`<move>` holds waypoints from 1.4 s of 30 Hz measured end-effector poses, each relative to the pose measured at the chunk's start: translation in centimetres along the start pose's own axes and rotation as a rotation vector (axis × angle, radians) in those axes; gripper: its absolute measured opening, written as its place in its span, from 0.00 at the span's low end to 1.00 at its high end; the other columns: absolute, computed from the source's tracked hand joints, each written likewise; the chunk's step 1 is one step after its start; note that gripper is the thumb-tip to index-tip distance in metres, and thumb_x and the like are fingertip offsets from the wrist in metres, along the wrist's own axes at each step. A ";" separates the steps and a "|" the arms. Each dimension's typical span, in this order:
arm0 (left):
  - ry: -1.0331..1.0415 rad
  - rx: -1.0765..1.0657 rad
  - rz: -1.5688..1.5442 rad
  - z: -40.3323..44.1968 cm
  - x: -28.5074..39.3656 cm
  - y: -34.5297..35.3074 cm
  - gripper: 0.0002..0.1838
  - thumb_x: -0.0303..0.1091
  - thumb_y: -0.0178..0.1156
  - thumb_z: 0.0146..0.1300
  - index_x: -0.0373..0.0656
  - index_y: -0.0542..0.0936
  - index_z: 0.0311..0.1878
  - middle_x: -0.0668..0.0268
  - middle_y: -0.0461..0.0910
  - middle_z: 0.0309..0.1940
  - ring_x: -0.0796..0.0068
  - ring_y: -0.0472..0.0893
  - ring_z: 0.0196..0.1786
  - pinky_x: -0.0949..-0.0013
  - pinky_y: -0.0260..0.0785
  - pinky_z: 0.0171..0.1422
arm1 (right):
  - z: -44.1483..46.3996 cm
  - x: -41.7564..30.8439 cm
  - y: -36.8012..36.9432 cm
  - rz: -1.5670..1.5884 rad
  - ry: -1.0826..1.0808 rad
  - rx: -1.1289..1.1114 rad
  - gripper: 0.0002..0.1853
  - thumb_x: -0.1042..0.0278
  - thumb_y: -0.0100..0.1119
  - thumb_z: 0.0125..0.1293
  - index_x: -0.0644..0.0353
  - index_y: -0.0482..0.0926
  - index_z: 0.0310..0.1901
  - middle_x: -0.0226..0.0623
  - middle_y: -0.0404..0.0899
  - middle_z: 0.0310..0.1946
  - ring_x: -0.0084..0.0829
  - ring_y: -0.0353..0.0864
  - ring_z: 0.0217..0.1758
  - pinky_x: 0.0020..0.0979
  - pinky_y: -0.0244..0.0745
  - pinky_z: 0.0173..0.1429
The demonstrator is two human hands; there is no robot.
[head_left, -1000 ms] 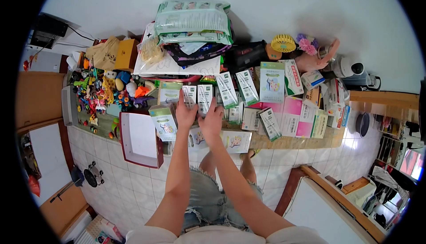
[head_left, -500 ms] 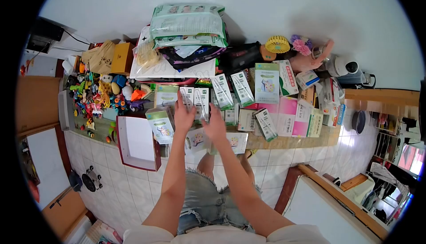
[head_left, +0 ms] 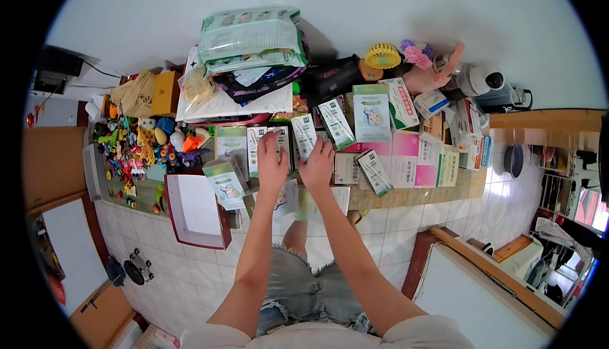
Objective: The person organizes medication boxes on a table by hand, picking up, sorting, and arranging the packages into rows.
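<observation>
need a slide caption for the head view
Left hand and right hand among slim white boxes on a crowded table.

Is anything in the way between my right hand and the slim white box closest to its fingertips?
Nothing visible: your right hand is right at the near end of that slim white box. Your left hand is off to the left, clear of both.

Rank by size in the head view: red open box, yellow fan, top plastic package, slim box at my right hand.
Top plastic package
Red open box
Slim box, yellow fan: too close to rank
</observation>
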State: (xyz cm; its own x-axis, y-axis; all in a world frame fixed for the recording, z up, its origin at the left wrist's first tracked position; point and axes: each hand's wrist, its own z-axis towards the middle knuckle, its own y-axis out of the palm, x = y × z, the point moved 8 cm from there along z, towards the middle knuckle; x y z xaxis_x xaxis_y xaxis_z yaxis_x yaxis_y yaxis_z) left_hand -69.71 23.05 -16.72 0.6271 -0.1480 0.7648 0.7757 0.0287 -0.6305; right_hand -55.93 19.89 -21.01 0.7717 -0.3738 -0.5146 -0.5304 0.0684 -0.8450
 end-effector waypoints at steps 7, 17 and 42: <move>-0.029 -0.106 0.014 0.1 0.3 2.4 0.23 0.27 0.56 0.58 0.39 0.69 0.58 0.52 0.69 0.55 0.48 0.69 0.57 0.54 0.62 0.61 | -3.9 -0.4 1.3 0.193 -0.046 -0.069 0.43 0.69 0.68 0.44 0.68 0.58 0.62 0.53 0.61 0.53 0.56 0.63 0.53 0.48 0.61 0.60; 0.046 -0.119 0.204 -0.7 1.0 3.7 0.21 0.26 0.57 0.53 0.42 0.73 0.53 0.54 0.70 0.54 0.48 0.69 0.56 0.52 0.61 0.61 | 1.8 3.8 -5.1 0.035 0.000 0.193 0.38 0.71 0.64 0.47 0.63 0.60 0.62 0.46 0.64 0.55 0.49 0.62 0.60 0.47 0.62 0.61; 0.075 -0.214 0.113 -3.0 3.4 5.5 0.21 0.22 0.56 0.49 0.42 0.74 0.50 0.57 0.69 0.50 0.49 0.66 0.52 0.54 0.64 0.56 | -2.1 6.2 -1.4 0.431 -0.019 0.080 0.30 0.71 0.63 0.51 0.62 0.64 0.57 0.53 0.66 0.48 0.54 0.65 0.53 0.47 0.64 0.56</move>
State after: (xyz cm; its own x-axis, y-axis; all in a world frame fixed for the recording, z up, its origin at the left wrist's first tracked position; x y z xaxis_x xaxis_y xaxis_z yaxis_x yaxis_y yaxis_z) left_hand -63.47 19.69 -17.99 0.6955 -0.2290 0.6811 0.6633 -0.1598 -0.7311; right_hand -51.11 15.50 -22.67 0.4922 -0.2786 -0.8247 -0.7772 0.2861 -0.5605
